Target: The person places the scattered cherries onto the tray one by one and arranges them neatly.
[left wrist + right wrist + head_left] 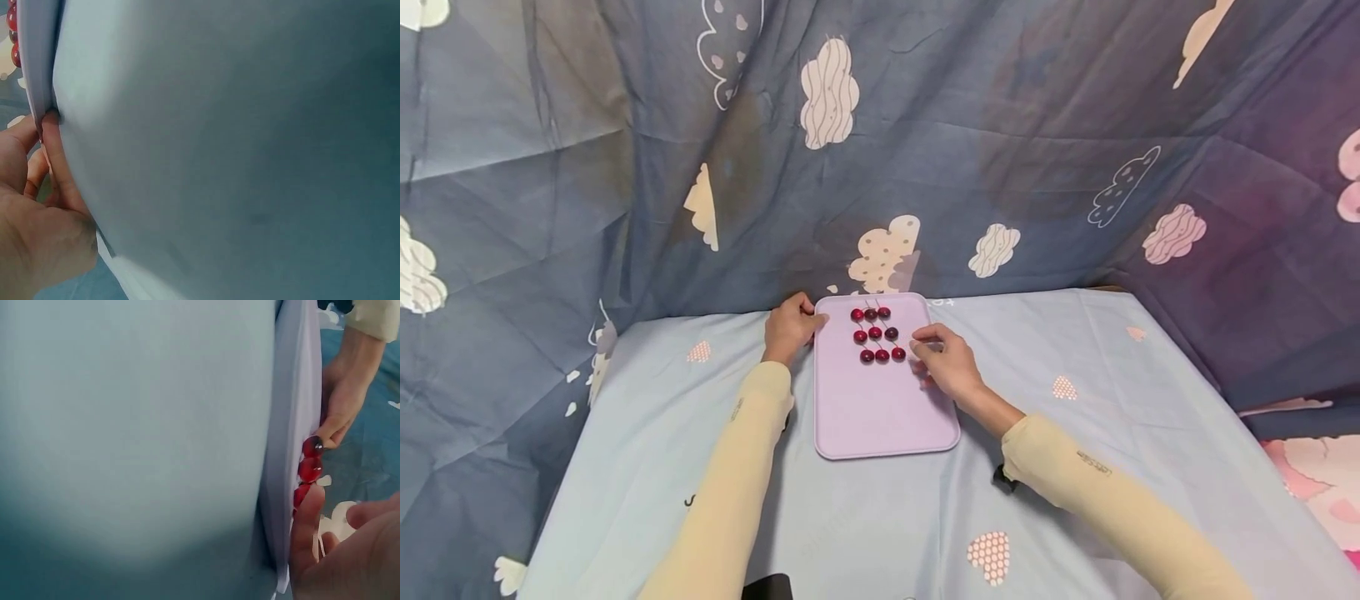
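A pale purple tray (pixel 880 425) lies on the cloth, with several dark red cherries (pixel 875 332) in three rows of three near its far end. Thin stems show on some of them. My left hand (pixel 790 331) grips the tray's left rim near the far corner, its thumb over the edge; the left wrist view shows the hand (pixel 47 219) pinching the rim. Above the tray's right side, my right hand (pixel 951 362) is beside the rightmost cherries, thumb and fingers apart. In the right wrist view a finger (pixel 307 528) overlaps the nearest cherry (pixel 300 495); contact is unclear.
A light blue cloth (pixel 700 417) with printed hearts covers the table. Behind it hangs a dark blue curtain (pixel 962 150) with cloud prints, close to the tray's far edge. A black object (pixel 767 587) shows at the near edge of the head view.
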{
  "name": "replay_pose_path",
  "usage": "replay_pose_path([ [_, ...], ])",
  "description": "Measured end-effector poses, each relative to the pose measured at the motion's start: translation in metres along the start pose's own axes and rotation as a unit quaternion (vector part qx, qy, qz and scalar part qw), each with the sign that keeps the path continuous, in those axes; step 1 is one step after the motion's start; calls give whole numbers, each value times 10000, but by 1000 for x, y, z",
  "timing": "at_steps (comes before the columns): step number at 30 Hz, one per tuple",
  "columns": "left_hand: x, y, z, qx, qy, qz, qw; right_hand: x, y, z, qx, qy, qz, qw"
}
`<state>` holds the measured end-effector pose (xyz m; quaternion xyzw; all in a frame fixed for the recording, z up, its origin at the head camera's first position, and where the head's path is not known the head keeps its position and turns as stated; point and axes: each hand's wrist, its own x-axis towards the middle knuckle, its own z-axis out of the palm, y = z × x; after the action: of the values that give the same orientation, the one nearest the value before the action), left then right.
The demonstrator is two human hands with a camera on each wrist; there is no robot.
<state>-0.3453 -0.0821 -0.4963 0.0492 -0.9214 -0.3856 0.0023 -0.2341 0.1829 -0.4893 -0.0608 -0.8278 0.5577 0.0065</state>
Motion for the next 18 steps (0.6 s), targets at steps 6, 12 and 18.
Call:
replay_pose_path([
  [6,-2,7,2,219,138,43,9997,-21,-3,-25,656,380,-94,9971],
  [12,-9,16,8,595,231,281,9976,-45,-6,-62,822,659,-183,9943],
  [18,-14,24,1,890,-42,198,9958,-64,-11,-85,633,853,-277,9940],
])
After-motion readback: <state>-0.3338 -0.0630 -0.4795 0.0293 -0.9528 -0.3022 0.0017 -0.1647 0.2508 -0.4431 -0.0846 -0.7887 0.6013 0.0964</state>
